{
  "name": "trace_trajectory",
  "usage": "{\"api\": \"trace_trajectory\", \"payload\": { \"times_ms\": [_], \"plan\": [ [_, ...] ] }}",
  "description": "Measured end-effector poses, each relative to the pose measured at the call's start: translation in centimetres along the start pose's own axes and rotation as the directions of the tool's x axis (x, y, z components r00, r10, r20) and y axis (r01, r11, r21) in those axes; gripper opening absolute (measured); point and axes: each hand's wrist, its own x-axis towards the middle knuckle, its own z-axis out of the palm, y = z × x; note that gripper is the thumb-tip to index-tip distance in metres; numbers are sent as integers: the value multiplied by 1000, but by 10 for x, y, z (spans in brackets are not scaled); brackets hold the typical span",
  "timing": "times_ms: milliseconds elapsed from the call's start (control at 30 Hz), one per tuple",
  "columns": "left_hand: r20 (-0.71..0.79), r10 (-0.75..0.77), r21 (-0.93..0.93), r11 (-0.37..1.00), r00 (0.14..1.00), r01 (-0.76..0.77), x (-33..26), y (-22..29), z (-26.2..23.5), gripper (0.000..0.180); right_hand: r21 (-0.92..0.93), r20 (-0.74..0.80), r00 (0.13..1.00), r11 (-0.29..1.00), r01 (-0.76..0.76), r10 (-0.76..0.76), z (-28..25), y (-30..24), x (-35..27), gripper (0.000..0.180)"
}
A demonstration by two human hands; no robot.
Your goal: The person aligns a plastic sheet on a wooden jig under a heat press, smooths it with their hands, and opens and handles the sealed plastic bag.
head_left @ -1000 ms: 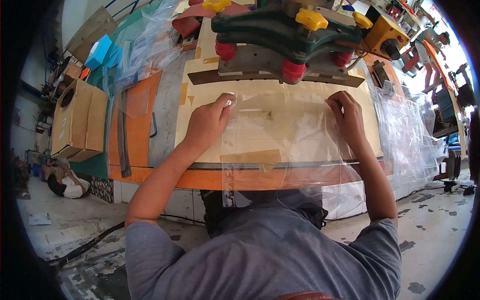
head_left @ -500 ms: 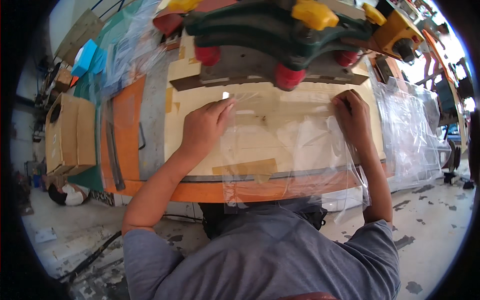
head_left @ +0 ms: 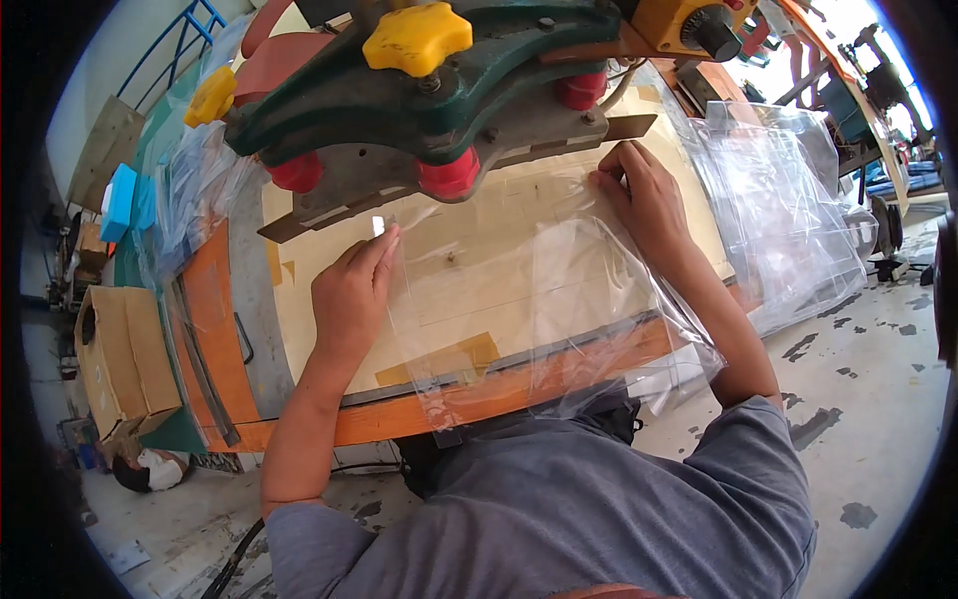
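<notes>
A clear plastic sheet [head_left: 584, 285] lies over the pale yellow board [head_left: 319, 324] and hangs over the near table edge. My left hand [head_left: 351, 295] pinches its far left corner between thumb and fingers. The far right corner is in the closed fingers of my right hand [head_left: 647, 205]. Just beyond both hands stands a green press head [head_left: 529, 45] with red round feet and a long metal bar [head_left: 454, 175] along its lower front. The sheet's far edge lies close to this bar; whether they touch I cannot tell.
Yellow star-shaped knobs [head_left: 417, 40] top the press, beside a yellow control box [head_left: 699, 28]. A pile of clear plastic sheets [head_left: 788, 210] overhangs the table on the right. More plastic [head_left: 205, 170] lies at the far left. A cardboard box [head_left: 130, 364] stands left of the orange tabletop [head_left: 344, 424].
The view has swung, so the press and table now appear slanted. Both hands still pinch the plastic sheet's far corners, near the bar.
</notes>
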Motion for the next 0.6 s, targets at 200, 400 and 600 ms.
{"api": "trace_trajectory", "payload": {
  "times_ms": [200, 400, 600],
  "plan": [
    [5, -10, 32, 999, 1000, 9, 0, 0, -1, 28, -159, -18, 995, 983, 91, -95, 0, -6, 0, 12],
    [3, -25, 31, 999, 1000, 25, 0, 1, 1, 27, -193, -42, 991, 974, 119, -129, 2, -1, -1, 10],
    [-89, 65, 59, 996, 994, -60, 1, -3, 6, 23, -227, 60, 998, 973, 35, -22, -8, 0, -3, 20]
  ]
}}
